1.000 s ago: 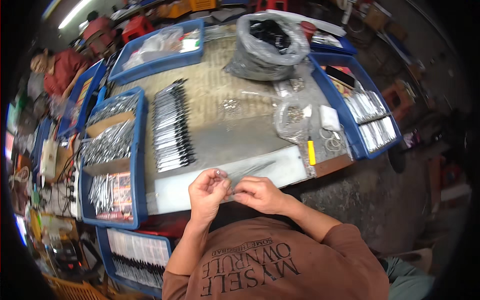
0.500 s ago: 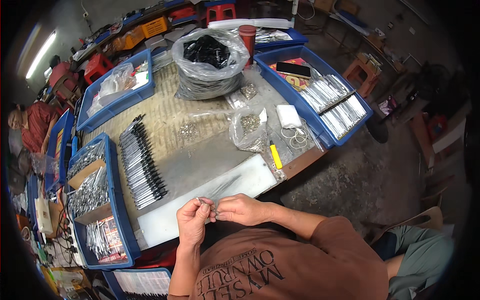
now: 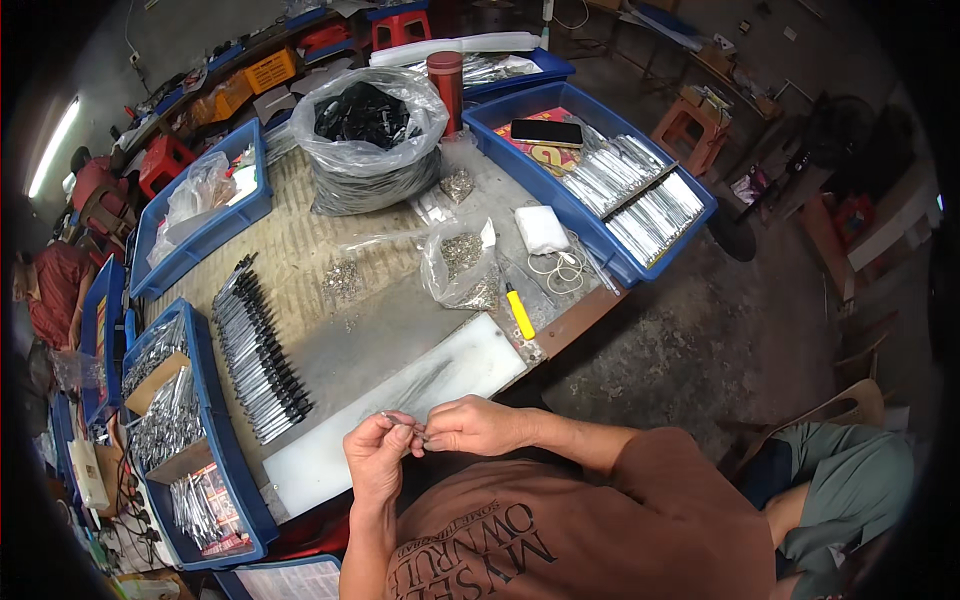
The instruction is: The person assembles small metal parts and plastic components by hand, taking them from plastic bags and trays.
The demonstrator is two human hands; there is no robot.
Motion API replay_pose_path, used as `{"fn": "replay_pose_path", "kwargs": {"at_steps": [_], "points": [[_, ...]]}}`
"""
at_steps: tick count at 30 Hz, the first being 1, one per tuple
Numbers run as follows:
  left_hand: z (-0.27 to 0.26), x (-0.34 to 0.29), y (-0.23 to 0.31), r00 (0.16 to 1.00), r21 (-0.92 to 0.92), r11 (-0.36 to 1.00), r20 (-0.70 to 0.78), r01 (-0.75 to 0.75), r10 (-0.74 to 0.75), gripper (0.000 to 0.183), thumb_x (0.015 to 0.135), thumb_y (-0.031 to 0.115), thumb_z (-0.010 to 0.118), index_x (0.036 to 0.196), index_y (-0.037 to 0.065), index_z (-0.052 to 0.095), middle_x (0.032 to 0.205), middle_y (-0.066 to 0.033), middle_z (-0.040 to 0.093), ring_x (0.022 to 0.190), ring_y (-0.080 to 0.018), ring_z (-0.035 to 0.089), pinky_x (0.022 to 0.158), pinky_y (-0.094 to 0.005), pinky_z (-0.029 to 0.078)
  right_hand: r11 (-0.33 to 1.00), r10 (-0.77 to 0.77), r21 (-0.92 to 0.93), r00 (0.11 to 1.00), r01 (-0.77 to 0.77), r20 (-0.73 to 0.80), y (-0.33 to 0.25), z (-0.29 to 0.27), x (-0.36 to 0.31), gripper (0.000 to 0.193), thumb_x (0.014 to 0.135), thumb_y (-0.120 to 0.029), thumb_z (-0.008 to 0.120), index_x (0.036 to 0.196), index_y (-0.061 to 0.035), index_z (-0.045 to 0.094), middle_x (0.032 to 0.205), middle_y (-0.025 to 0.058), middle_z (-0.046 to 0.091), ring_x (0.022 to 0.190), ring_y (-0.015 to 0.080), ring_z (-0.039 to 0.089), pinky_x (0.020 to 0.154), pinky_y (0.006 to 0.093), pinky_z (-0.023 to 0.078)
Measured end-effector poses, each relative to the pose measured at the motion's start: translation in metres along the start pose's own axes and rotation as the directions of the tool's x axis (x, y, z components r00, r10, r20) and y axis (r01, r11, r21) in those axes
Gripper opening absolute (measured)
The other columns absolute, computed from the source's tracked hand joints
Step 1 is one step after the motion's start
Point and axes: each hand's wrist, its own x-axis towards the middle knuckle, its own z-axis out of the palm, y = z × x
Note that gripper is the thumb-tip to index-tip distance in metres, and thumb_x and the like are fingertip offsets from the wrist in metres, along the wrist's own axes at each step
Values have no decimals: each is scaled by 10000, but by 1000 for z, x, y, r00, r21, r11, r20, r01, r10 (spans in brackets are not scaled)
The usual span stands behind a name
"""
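Observation:
My left hand [image 3: 377, 447] and my right hand [image 3: 474, 425] meet at the near edge of a long white board [image 3: 310, 468]. Both are closed, thumbs and fingertips pinching a small slim silvery piece [image 3: 400, 416], mostly hidden by the fingers. Beyond the board, to the left, lies a neat row of silver pen-like rods with black ends [image 3: 262, 355]. A clear bag of small metal parts [image 3: 463, 265] lies open on the table, with a loose pile of such parts [image 3: 343, 280] to its left. Near the board's right end is a yellow-handled tool [image 3: 519, 314].
A blue tray [image 3: 268, 515] of silver rods stands at the left. Another blue tray [image 3: 628, 270], holding white-silver rods and a phone [image 3: 546, 133], is at the far right. A large plastic bag of black parts [image 3: 370, 165] stands behind, beside a red-brown canister [image 3: 446, 90].
The whole view has shifted, so the table things sit farther left in it. My hands stay pinched together at the board's edge, with slight finger movement.

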Motion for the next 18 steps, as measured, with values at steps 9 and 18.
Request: {"fn": "replay_pose_path", "kwargs": {"at_steps": [9, 18], "points": [[-4, 0, -5, 994, -45, 995, -65, -92, 89, 80, 765, 62, 615, 768, 1, 563, 770, -92, 575, 582, -148, 543, 487, -232, 454, 996, 76, -36, 997, -76, -2, -1, -8, -4, 159, 815, -147, 548, 825, 12, 551, 736, 100, 532, 651, 222, 537, 582, 297, 420], [-11, -1, -8, 987, -56, 995, -146, -81, 72, 83, 768, 69, 614, 783, 9, 558, 744, -69, 560, 604, -148, 537, 497, -230, 447, 990, 51, -120, 977, -78, -209, -6, -33, -9, 184, 793, -170, 572, 801, 14, 567, 718, 125, 553, 661, 266, 555, 588, 326, 430]]}}
